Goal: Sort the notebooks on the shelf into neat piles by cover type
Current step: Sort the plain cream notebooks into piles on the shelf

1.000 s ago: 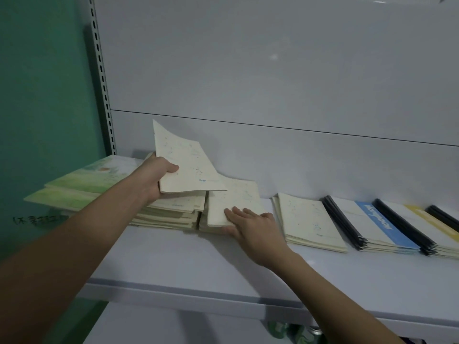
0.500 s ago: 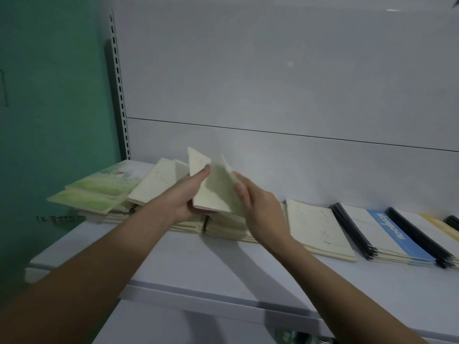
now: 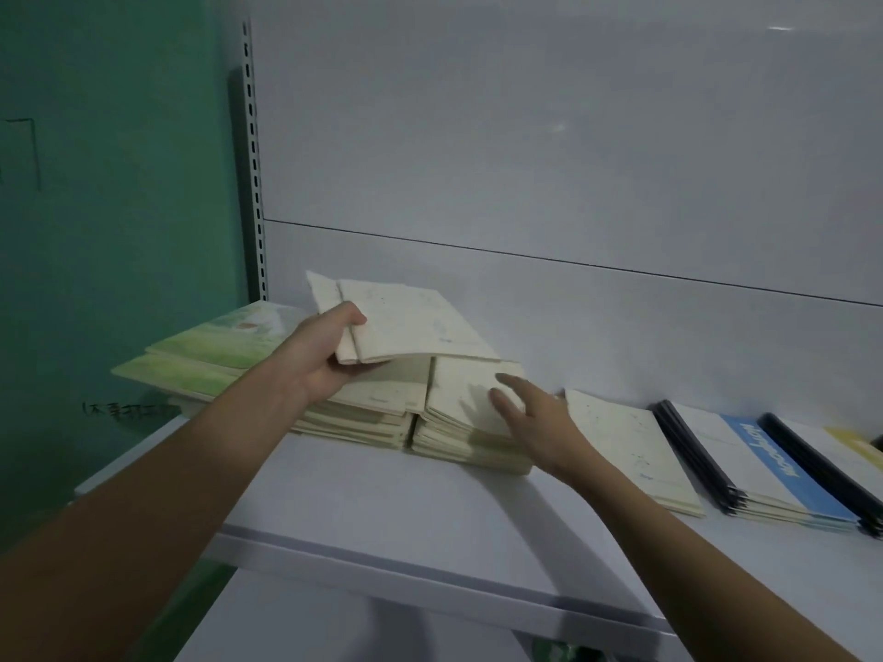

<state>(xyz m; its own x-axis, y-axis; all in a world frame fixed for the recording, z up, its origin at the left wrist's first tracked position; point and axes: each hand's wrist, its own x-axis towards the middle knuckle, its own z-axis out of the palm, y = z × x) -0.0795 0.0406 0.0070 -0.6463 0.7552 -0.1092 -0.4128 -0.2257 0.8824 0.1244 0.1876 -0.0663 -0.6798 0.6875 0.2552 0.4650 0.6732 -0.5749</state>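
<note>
My left hand (image 3: 325, 358) grips two cream notebooks (image 3: 406, 322) by their near edge, lifted above a cream pile (image 3: 368, 413). Beside that pile lies a second cream pile (image 3: 458, 422); my right hand (image 3: 535, 422) reaches over its top with fingers straight and spread, and I cannot tell whether they touch the cover. A thinner cream pile (image 3: 626, 446) sits to the right. Green-cover notebooks (image 3: 205, 355) lie fanned at the far left.
The white shelf (image 3: 382, 513) holds, at the far right, black-spined notebooks with a blue-and-white cover (image 3: 764, 465) and one with a yellow cover (image 3: 855, 446). A slotted upright (image 3: 255, 160) and a green wall (image 3: 105, 183) bound the left side.
My left hand now holds two cream notebooks instead of one. My right hand let go of the second one and moved down over the second cream pile.
</note>
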